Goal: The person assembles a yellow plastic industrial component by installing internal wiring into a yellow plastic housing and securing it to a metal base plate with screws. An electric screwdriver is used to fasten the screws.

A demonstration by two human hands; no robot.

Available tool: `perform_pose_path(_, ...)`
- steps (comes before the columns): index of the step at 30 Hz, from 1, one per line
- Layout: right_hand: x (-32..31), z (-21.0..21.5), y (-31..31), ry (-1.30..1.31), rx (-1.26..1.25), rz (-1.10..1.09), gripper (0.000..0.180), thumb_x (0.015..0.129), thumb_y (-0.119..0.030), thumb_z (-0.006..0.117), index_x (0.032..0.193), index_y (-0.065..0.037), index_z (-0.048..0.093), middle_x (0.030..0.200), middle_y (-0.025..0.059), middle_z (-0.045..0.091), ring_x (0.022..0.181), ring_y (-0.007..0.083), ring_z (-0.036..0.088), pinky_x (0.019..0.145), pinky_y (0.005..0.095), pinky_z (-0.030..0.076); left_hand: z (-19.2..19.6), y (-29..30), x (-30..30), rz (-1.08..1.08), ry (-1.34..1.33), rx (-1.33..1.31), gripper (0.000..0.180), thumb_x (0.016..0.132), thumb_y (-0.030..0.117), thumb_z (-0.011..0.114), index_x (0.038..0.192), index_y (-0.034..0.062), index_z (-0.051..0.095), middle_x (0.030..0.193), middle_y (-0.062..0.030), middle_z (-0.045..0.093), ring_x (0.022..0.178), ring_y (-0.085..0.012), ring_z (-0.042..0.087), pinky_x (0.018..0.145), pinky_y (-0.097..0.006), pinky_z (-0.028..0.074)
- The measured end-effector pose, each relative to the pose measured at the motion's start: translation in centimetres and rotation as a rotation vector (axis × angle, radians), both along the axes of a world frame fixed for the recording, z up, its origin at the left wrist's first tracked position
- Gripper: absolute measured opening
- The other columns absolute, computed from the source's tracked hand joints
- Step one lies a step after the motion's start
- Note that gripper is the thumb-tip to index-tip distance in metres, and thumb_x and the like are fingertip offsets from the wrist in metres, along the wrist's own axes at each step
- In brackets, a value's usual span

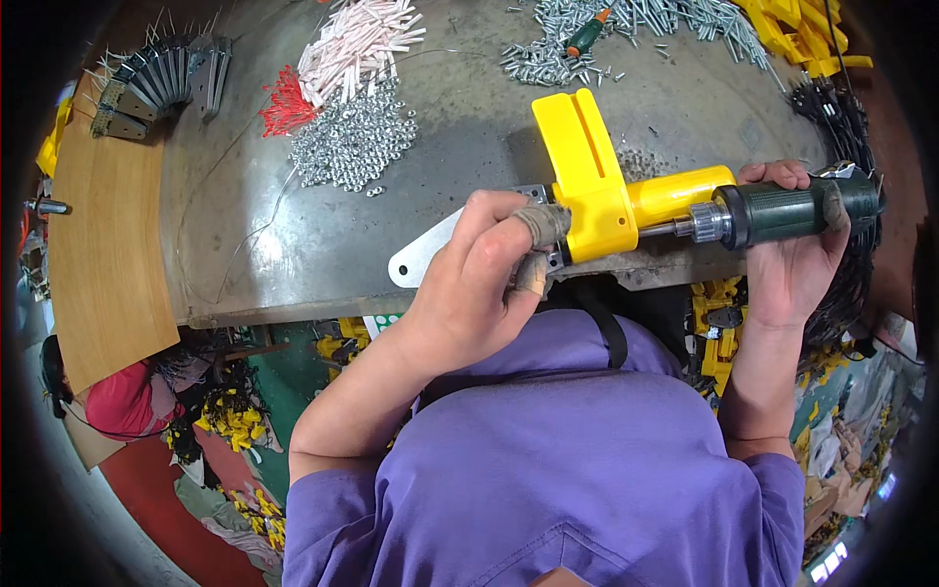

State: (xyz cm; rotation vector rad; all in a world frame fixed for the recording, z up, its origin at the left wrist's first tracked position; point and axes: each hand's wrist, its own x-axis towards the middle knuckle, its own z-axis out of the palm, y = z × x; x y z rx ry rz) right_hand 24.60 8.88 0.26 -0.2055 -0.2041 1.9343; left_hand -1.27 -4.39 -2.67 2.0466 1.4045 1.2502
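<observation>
My left hand (479, 279), with wrapped thumb and finger, is closed around a yellow plastic piece (592, 166) joined to a flat metal plate (423, 256) with a rounded, holed end. The yellow piece has a slotted upright arm and a round handle (680, 194) extending right. My right hand (790, 269) grips a dark green power screwdriver (797, 210) lying level. Its silver bit (665, 230) points left and meets the side of the yellow piece just below the handle. The tip of the bit is hidden.
On the metal table (469, 108) lie piles of nuts (352, 137), pale pink sticks (357, 44), red slim pieces (287, 103) and screws (558, 59). Metal brackets (166, 78) stand far left. Black cords (841, 127) and yellow parts (797, 29) are right. Another person (127, 401) is lower left.
</observation>
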Motion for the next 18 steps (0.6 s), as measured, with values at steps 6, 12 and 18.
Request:
perform_pose_path(6,-0.2,-0.1,-0.2,0.025,0.022,0.018,0.036,0.077,-0.013,0.065,0.098,0.006,0.044,0.096,0.0114,0.045,0.098,0.0237,0.048,0.110,0.0413,0.026,0.8,0.0,-0.4,0.099,0.033,-0.043,0.049,0.065,-0.012,0.067,0.107,0.0044,0.046,0.095,-0.0137,0.052,0.081,-0.0233,0.055,0.069,-0.031,0.049)
perform_pose_path(12,-0.4,0.2,-0.4,-0.013,0.015,-0.008,0.035,0.077,-0.013,0.066,0.097,0.006,0.044,0.096,0.0110,0.045,0.098,0.0233,0.049,0.110,0.0410,0.026,1.4,0.4,-0.8,0.096,0.123,-0.044,0.030,0.061,-0.002,0.073,0.084,0.0045,0.054,0.079,-0.0106,0.054,0.072,-0.0287,0.053,0.065,-0.035,0.043)
perform_pose_path(18,-0.6,-0.2,-0.3,-0.003,0.012,-0.027,0.034,0.077,-0.014,0.067,0.095,0.004,0.045,0.094,0.0101,0.046,0.095,0.0220,0.050,0.110,0.0393,0.027,1.0,0.7,-0.4,0.073,0.091,-0.031,0.027,0.064,-0.001,0.073,0.081,0.0038,0.053,0.075,-0.0106,0.054,0.070,-0.0298,0.052,0.064,-0.036,0.042)
